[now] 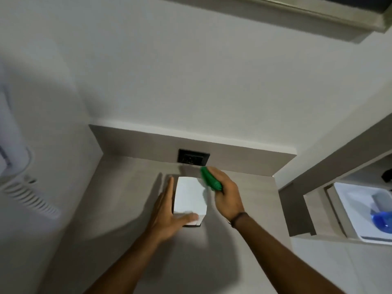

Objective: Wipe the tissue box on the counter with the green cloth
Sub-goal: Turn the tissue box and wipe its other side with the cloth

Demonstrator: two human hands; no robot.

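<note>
While left hand (167,211) braces tissue box (189,196), right hand (228,194) clutches green cloth (210,178)

The tissue box (189,196) stands on the tabletop (131,209), nearer the back edge than the front and about midway between the left and right edges. The left hand (167,215) lies flat against the box's left side, thumb across its near end. The right hand (228,193) is at the box's right side — its grip closed around the cloth (210,179), which sits at the box's back right corner. Behind the box, a wall socket (193,157) is set in the upstand along the back edge. Past the right edge, lower down, lies a tray (350,211) — a bottle (381,219) in it.
</note>
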